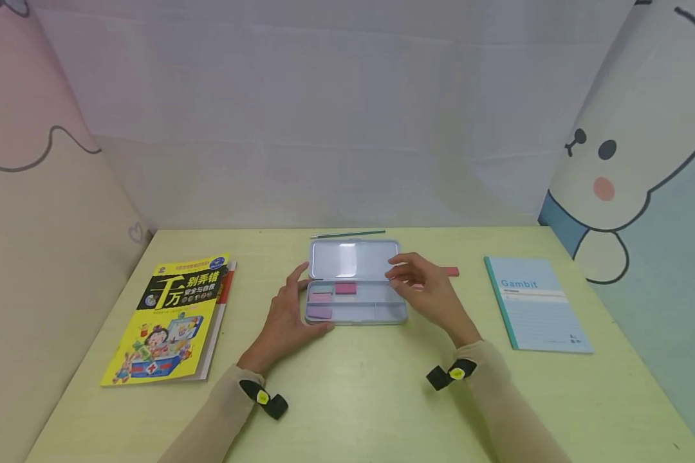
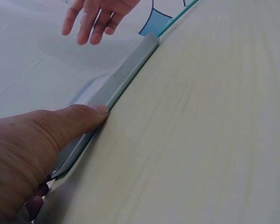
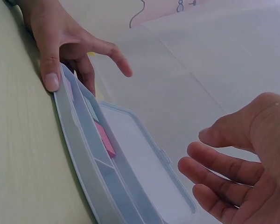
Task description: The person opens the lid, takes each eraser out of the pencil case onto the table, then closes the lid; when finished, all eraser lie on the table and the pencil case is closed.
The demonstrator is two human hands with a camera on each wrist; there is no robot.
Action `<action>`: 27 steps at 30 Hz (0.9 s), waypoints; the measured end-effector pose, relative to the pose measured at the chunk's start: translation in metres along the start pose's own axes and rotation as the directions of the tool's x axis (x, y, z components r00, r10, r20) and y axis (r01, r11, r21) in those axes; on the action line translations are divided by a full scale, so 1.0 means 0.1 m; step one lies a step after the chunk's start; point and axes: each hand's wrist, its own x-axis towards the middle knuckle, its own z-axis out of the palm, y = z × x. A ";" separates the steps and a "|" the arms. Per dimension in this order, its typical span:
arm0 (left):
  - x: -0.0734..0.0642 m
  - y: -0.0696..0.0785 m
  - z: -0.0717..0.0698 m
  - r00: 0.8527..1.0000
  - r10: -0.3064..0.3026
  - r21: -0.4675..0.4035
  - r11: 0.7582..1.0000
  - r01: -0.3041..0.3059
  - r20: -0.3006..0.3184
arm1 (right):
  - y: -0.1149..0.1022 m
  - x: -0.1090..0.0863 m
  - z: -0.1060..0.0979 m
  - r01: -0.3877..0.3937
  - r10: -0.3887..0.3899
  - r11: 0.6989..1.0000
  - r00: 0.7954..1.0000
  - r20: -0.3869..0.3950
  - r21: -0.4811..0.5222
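Observation:
A pale blue pencil case [image 1: 390,312] lies with its lid [image 1: 324,259] raised toward the back. Inside are a bright pink block [image 1: 345,289], a light pink piece [image 1: 321,298] and a lilac piece [image 1: 320,312]. My left hand [image 1: 286,314] grips the case's left end, thumb along the front wall, other fingers round the side and back. Over the right end hovers my right hand [image 1: 427,289], fingers loosely bent and holding nothing in the right wrist view. A pinkish-red strip [image 1: 450,271] lies behind it, partly hidden by the hand.
A thin dark green pencil or brush [image 1: 348,235] lies behind the lid. To the left is a yellow book [image 1: 168,321] on top of another book, and to the right a light blue notebook [image 1: 538,305]. A white cloth wall [image 1: 347,128] rises behind the table.

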 end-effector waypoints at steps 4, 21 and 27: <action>0.00 0.00 -0.01 1.000 -0.002 -0.007 1.000 0.002 0.001 | -0.05 -0.02 0.15 0.051 -0.051 0.999 0.998 0.036 -0.007; 0.00 0.00 -0.01 1.000 0.027 0.000 1.000 -0.027 -0.004 | -0.06 -0.14 0.74 0.078 -0.085 0.995 0.990 0.111 0.063; -0.01 0.00 -0.02 1.000 0.014 0.008 1.000 -0.014 -0.002 | -0.05 -0.15 0.86 0.089 -0.095 0.995 0.986 0.139 0.052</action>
